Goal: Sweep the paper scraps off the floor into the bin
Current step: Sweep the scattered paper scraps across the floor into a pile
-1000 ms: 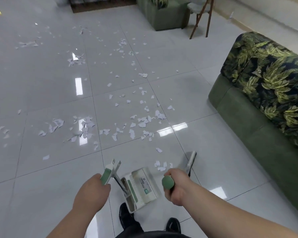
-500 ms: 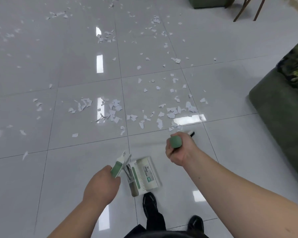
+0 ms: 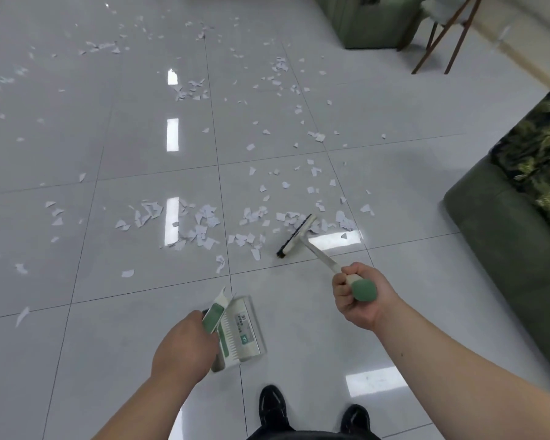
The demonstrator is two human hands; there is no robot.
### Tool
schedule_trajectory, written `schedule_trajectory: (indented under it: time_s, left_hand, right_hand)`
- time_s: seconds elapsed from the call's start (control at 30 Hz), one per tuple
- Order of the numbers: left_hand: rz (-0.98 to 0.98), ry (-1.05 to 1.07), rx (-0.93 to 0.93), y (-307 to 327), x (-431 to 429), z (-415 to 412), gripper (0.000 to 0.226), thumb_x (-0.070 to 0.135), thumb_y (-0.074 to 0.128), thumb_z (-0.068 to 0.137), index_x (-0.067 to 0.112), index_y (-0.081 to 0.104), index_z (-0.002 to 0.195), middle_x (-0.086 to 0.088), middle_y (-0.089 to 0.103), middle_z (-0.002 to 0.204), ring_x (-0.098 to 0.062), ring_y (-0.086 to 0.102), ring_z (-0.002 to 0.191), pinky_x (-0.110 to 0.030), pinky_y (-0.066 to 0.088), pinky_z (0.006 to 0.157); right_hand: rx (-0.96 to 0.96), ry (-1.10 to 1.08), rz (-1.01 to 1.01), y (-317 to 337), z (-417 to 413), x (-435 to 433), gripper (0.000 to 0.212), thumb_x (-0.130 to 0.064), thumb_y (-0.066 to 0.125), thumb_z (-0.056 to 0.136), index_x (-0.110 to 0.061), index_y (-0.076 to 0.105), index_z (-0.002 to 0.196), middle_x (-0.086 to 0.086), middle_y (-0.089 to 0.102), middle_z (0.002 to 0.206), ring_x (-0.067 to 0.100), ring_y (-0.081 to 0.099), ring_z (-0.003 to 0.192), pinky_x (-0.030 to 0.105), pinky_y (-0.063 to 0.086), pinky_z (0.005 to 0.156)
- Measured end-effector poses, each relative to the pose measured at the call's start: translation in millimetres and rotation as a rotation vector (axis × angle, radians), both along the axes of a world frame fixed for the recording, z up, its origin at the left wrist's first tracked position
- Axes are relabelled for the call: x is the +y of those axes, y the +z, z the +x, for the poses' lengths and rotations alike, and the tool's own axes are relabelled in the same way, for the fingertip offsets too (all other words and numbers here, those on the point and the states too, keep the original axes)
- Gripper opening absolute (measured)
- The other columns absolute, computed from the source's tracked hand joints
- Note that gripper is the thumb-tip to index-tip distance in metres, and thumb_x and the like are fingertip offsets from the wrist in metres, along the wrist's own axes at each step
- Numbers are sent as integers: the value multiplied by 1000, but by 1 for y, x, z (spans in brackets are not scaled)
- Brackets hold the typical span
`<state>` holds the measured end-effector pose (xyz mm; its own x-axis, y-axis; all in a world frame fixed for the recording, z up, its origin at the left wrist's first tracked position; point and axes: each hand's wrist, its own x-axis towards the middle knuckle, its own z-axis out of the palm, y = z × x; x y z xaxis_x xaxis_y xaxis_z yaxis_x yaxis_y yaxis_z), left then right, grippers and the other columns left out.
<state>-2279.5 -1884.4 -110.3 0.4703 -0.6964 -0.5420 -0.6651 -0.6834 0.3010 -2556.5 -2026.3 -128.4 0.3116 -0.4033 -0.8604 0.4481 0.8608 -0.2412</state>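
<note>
White paper scraps (image 3: 204,228) lie scattered over the glossy grey tiled floor, thickest in a band ahead of me. My right hand (image 3: 358,295) grips the green-capped handle of a white broom (image 3: 299,236); its black bristles touch the floor among the scraps. My left hand (image 3: 185,347) holds the green-and-white handle of a white dustpan (image 3: 243,331), which rests on the floor just in front of my black shoes (image 3: 272,404). No scraps show in the pan.
A green sofa (image 3: 502,236) with a leaf-print cushion runs along the right. A green ottoman (image 3: 372,23) and a wooden folding stand (image 3: 438,39) stand at the back right. More scraps spread far to the left and back.
My right hand has pushed the broom forward, so its head now lies on the floor amid the scraps. The camera view has shifted. The dustpan stays by my feet.
</note>
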Motion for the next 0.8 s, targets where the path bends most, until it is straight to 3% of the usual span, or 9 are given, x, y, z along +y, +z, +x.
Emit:
schedule_trajectory:
  time_s: [0.23, 0.4, 0.8]
  left_hand:
    - [-43, -73, 21, 6, -45, -20, 14, 25, 51, 92, 19, 48, 79, 2, 60, 74, -15, 55, 64, -29, 35, 52]
    - [-53, -113, 26, 7, -85, -46, 12, 24, 52, 91, 18, 50, 82, 0, 61, 75, -16, 56, 65, -28, 36, 52]
    - [-34, -60, 6, 11, -208, -128, 16, 25, 55, 91, 14, 51, 81, -2, 60, 76, -19, 55, 66, -29, 36, 55]
  right_hand:
    - [192, 41, 6, 20, -56, 2, 22, -9, 58, 68, -16, 44, 83, 2, 50, 64, 13, 40, 36, 16, 29, 31]
    - [360, 78, 28, 24, -100, -17, 12, -7, 56, 80, -15, 48, 85, 4, 52, 62, 14, 41, 38, 15, 30, 33]
    - [654, 289, 46, 2, -198, -180, 10, -6, 57, 82, -15, 54, 85, 8, 55, 61, 18, 46, 39, 14, 35, 39]
